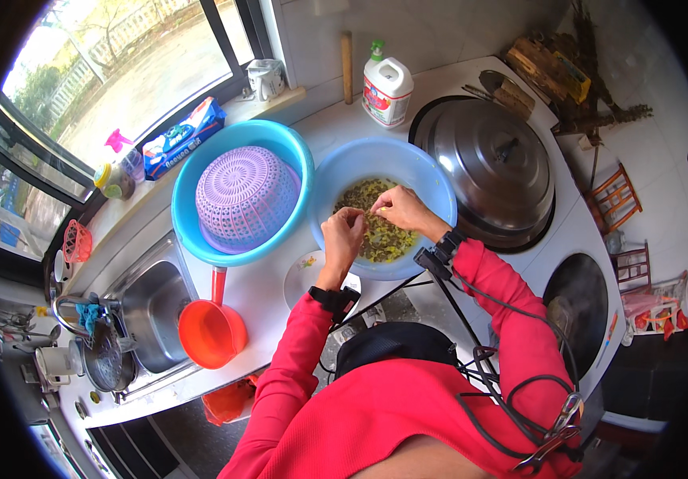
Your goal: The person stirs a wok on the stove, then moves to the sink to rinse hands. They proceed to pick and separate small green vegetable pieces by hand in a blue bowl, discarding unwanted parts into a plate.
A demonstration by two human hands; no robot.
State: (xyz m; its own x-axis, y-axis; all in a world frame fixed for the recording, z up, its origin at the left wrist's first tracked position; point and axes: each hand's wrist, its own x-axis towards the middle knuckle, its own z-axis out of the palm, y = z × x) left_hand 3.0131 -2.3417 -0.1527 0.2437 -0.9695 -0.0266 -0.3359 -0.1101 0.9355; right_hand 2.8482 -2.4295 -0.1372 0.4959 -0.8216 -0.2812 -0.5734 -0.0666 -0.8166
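A pale blue plastic basin (421, 170) holds chopped yellow-green and dark plant pieces (389, 239), which appear to lie in shallow water. Both hands are above it, close together, with thumbs and fingertips pinched. My left hand (342, 236) is over the near left part of the pieces. Just right of it is my right hand (405, 208), with a small yellow bit showing at its fingers. Whether either pinch holds a piece is too small to tell. A white plate (299, 278) with a printed pattern lies partly under my left wrist.
Left of the basin, a lilac plastic colander (248, 194) sits upside down in a turquoise basin (182, 197). A red-orange dipper (212, 335) lies beside the steel sink (155, 317). At right are a large lidded wok (493, 167) and a steaming round cooker opening (580, 311). A white pump jug (387, 93) stands behind.
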